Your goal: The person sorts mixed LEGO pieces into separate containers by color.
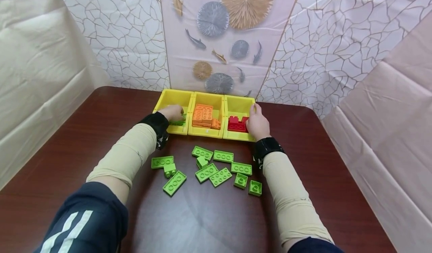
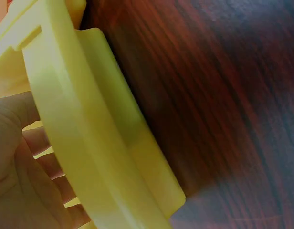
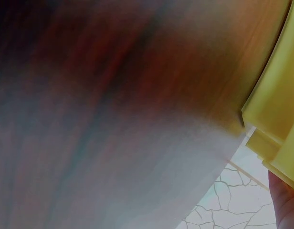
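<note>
A yellow three-compartment bin stands toward the back of the table. My left hand reaches into its left compartment, beside green toy building bricks. In the left wrist view its spread fingers pass behind the yellow wall, which hides their tips. At the bin's right end, my right hand grips the side wall, next to red bricks. The right wrist view catches only part of a finger at the yellow rim. Orange bricks fill part of the middle compartment.
Several loose green bricks lie scattered on the dark wooden table in front of the bin, between my forearms. Behind the table hangs a patterned backdrop, with pale cloth at the sides.
</note>
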The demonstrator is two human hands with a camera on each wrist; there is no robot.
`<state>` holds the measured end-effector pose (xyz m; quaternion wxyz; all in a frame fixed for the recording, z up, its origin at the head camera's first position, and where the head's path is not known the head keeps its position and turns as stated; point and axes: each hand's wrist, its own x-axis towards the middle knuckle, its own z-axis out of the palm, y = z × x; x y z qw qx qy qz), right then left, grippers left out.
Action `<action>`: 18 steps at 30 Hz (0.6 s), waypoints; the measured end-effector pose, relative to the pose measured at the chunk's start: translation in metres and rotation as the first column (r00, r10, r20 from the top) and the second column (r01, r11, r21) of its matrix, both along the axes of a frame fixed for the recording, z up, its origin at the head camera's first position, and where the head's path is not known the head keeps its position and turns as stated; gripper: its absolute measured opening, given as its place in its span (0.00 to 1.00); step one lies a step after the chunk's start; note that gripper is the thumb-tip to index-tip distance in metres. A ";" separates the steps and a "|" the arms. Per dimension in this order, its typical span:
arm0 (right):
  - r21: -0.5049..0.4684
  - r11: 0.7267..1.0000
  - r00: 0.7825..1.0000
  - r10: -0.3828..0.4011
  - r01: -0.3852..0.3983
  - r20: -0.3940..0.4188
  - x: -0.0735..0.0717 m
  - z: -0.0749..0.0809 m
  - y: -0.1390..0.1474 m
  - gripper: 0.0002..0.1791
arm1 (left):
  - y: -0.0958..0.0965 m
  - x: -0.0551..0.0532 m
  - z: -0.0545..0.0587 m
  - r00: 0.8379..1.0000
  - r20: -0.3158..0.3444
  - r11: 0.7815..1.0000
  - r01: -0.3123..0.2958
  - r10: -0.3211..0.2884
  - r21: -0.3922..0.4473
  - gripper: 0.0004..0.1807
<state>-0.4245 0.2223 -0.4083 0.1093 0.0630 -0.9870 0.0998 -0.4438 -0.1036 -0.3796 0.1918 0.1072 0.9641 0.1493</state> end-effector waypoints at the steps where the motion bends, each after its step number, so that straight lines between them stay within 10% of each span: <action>1: 0.001 1.000 1.000 0.000 0.000 0.001 0.000 0.000 0.000 0.33 | 0.000 0.001 0.001 1.000 0.007 1.000 -0.003 0.003 0.001 0.22; 18: 0.003 1.000 1.000 0.000 0.000 0.013 0.002 0.004 -0.003 0.32 | -0.006 0.020 0.000 0.985 -0.137 0.994 0.105 -0.101 0.017 0.22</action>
